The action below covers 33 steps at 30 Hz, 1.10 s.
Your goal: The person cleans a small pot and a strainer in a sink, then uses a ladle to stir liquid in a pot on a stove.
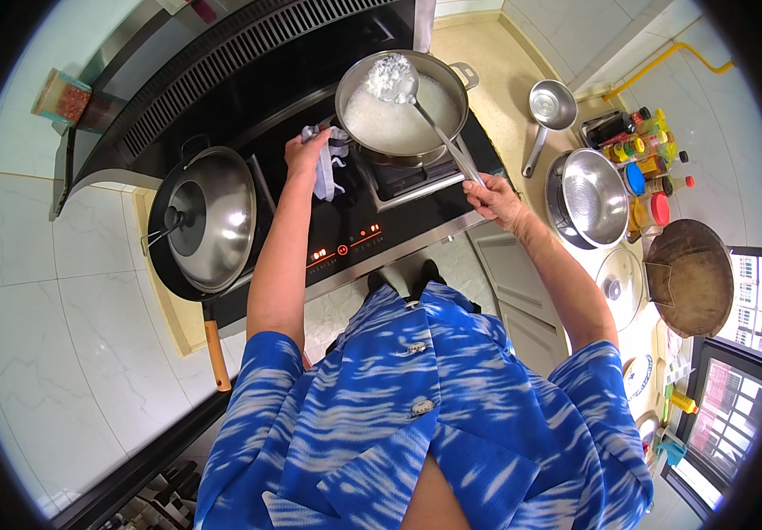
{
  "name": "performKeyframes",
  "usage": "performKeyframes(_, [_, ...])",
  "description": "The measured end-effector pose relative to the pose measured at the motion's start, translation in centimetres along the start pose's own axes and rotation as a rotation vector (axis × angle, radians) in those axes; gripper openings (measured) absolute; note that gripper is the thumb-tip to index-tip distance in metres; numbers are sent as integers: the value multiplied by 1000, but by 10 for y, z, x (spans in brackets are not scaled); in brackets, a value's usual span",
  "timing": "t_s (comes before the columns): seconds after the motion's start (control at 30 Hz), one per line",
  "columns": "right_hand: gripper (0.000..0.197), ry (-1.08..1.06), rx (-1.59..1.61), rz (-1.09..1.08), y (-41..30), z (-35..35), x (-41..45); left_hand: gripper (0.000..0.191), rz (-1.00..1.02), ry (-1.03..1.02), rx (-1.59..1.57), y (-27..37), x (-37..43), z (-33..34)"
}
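Observation:
My right hand (501, 203) grips the end of a long-handled metal ladle (439, 134). The ladle's bowl hangs above a wide stainless-steel pot (446, 78) and carries a heap of white grains, apparently rice (389, 76). Cloudy, whitish liquid (375, 126) fills much of the pot, which stands on the right burner of a black glass cooktop (275, 255). With my left hand (303, 156) I hold a bunched grey-and-white cloth (326, 177) at the pot's left side. Whether a pot handle lies inside the cloth is hidden.
On the left burner stands a dark wok with a domed metal lid (228, 212); its wooden handle (217, 358) juts toward me. To the right are a small saucepan (552, 106), a metal bowl (596, 199), several condiment bottles (646, 152), a glass lid (619, 291) and a round wooden board (695, 278).

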State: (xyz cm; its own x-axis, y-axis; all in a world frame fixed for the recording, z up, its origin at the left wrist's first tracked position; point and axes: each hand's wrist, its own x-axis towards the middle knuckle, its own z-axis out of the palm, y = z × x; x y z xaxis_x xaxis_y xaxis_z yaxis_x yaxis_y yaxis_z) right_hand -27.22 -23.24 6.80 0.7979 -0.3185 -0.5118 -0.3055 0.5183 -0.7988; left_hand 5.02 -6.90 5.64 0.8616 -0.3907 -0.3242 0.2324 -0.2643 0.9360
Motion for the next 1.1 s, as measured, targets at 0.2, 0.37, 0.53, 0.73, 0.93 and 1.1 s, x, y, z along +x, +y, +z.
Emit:
performKeyframes(0.2, [21,48,-289,-146,-22,18,-10,19,12,-16,-16,-4,5,-2])
performKeyframes(0.37, [27,381,-1359,-631,-44,16,-14,19,35,-27,-27,-8,7,-1])
performKeyframes(0.53, [39,408,-1829,-437,-91,44,-15,17,35,-34,-65,-8,7,-1])
performKeyframes(0.73, [24,374,-1896,-311,-111,80,23,19,45,-27,-17,-13,14,-3])
performKeyframes(0.93, [14,125,-1901,-336,-115,98,35,23,64,19,35,-17,15,1])
performKeyframes(1.1, [14,-130,-2163,-545,-119,88,11,22,83,12,25,-15,14,-1])
